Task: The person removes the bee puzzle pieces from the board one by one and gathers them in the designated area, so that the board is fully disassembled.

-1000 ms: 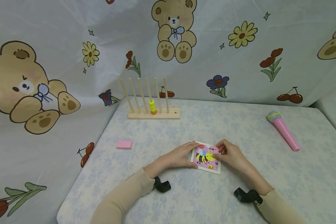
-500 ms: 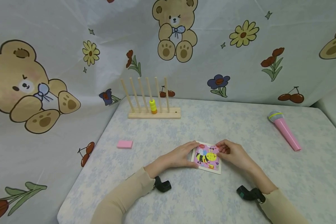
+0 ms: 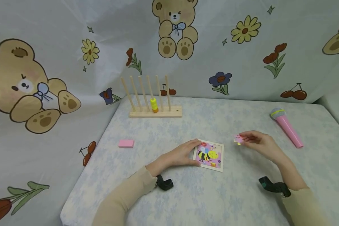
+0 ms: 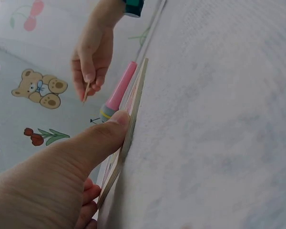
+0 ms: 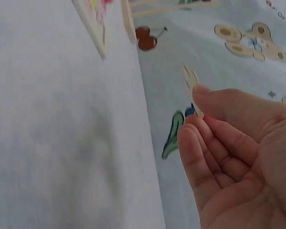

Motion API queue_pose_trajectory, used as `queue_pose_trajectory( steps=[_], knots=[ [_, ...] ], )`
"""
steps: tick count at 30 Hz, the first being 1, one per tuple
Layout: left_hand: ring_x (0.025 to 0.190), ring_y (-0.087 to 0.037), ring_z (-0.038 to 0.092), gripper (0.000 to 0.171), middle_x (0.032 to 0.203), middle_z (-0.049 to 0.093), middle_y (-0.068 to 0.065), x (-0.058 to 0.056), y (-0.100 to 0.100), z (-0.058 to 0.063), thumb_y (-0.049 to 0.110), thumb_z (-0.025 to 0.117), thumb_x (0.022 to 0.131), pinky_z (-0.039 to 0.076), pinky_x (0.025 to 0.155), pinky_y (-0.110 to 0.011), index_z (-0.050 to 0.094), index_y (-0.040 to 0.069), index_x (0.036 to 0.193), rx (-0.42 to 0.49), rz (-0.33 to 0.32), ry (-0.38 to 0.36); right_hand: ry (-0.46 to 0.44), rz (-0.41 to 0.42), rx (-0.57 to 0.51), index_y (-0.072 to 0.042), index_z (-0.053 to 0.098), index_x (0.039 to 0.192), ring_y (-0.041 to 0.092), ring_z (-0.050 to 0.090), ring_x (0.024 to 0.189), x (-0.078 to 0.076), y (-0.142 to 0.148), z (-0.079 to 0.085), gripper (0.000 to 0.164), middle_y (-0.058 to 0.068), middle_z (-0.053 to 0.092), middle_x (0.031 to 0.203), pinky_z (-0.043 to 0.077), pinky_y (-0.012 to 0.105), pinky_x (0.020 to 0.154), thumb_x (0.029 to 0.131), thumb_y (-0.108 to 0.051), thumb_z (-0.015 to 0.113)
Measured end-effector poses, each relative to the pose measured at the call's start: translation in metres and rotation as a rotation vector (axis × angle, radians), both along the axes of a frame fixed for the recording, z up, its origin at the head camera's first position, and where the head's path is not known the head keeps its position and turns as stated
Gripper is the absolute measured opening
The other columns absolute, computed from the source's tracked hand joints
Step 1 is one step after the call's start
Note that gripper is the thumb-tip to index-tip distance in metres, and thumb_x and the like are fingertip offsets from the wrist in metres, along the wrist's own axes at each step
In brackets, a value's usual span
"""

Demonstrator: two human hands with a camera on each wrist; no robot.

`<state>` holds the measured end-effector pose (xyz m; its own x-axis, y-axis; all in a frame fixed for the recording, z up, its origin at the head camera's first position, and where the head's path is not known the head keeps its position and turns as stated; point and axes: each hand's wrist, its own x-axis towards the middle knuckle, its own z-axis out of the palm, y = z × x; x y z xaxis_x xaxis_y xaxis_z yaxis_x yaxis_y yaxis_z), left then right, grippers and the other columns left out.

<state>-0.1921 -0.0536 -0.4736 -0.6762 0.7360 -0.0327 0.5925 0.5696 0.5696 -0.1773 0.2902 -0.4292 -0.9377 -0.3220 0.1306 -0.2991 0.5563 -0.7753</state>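
Note:
A square jigsaw puzzle (image 3: 210,155) with a bee picture in a pale wooden frame lies in the middle of the table. At its left side my left hand (image 3: 180,154) holds the frame, thumb at the near edge and fingers at the far edge; the left wrist view shows the thumb (image 4: 102,136) on the rim. The puzzle's upper right corner shows bare wood. Off to the right, my right hand (image 3: 262,142) pinches a small pink puzzle piece (image 3: 238,139) above the table. The right wrist view shows this piece (image 5: 192,89) edge-on between thumb and fingers.
At the back left stands a wooden peg rack (image 3: 155,115), with yellow and orange beads (image 3: 153,105) on one peg. A pink block (image 3: 126,143) lies left of the hands. A pink toy microphone (image 3: 288,128) lies at the right. A printed cloth (image 3: 197,81) hangs behind.
My right hand has moved right, away from the puzzle, taking the pink piece out of its upper right corner. The left hand stays on the frame.

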Motion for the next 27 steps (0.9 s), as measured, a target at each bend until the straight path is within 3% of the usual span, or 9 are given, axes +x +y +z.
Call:
queue_pose_trajectory(
  steps=[4, 9, 14, 18, 22, 27],
  knots=[
    [0.14, -0.013, 0.015, 0.09, 0.153, 0.025, -0.004, -0.001, 0.001, 0.0, 0.049, 0.072, 0.08, 0.02, 0.11, -0.03, 0.027, 0.011, 0.149, 0.003, -0.004, -0.015, -0.06, -0.052, -0.007, 0.003, 0.058, 0.122, -0.002, 0.059, 0.089, 0.008, 0.054, 0.001, 0.036, -0.005, 0.065, 0.106, 0.048, 0.013, 0.071, 0.09, -0.012, 0.066],
    [0.14, -0.014, 0.017, 0.09, 0.153, 0.024, -0.005, 0.001, 0.001, -0.001, 0.049, 0.071, 0.08, 0.022, 0.11, -0.031, 0.027, 0.011, 0.149, 0.004, 0.001, -0.036, -0.138, -0.206, 0.097, -0.004, 0.058, 0.124, -0.015, 0.052, 0.087, 0.02, 0.11, -0.007, 0.041, -0.032, 0.055, 0.102, 0.042, 0.009, 0.066, 0.09, -0.026, 0.066],
    [0.14, -0.013, 0.016, 0.089, 0.153, 0.024, -0.004, 0.0, 0.002, -0.001, 0.049, 0.071, 0.081, 0.023, 0.11, -0.032, 0.027, 0.011, 0.149, 0.011, 0.002, -0.025, -0.175, -0.252, 0.146, -0.002, 0.058, 0.124, -0.017, 0.049, 0.084, 0.024, 0.134, -0.014, 0.044, -0.038, 0.049, 0.1, 0.041, 0.01, 0.063, 0.091, -0.031, 0.064],
    [0.14, -0.013, 0.015, 0.089, 0.153, 0.023, -0.004, 0.0, 0.003, -0.002, 0.05, 0.069, 0.081, 0.023, 0.11, -0.031, 0.026, 0.011, 0.15, 0.019, -0.013, -0.026, -0.184, -0.252, 0.208, 0.003, 0.056, 0.123, -0.016, 0.047, 0.081, 0.024, 0.14, -0.019, 0.048, -0.036, 0.047, 0.097, 0.042, 0.011, 0.061, 0.092, -0.031, 0.064],
    [0.14, -0.014, 0.016, 0.089, 0.153, 0.024, -0.005, 0.0, 0.004, -0.001, 0.051, 0.069, 0.081, 0.022, 0.11, -0.032, 0.027, 0.011, 0.149, 0.019, -0.011, -0.019, -0.16, -0.26, 0.261, 0.001, 0.058, 0.122, -0.018, 0.041, 0.083, 0.021, 0.139, -0.022, 0.05, -0.03, 0.048, 0.099, 0.039, 0.013, 0.061, 0.089, -0.035, 0.066],
    [0.14, -0.014, 0.017, 0.089, 0.153, 0.025, -0.004, -0.001, 0.002, -0.001, 0.05, 0.07, 0.081, 0.023, 0.11, -0.032, 0.028, 0.011, 0.149, 0.008, -0.002, -0.011, -0.149, -0.245, 0.323, -0.003, 0.06, 0.123, -0.016, 0.035, 0.086, 0.014, 0.133, -0.027, 0.051, 0.005, 0.057, 0.114, 0.038, 0.025, 0.069, 0.088, -0.04, 0.066]
  ],
)
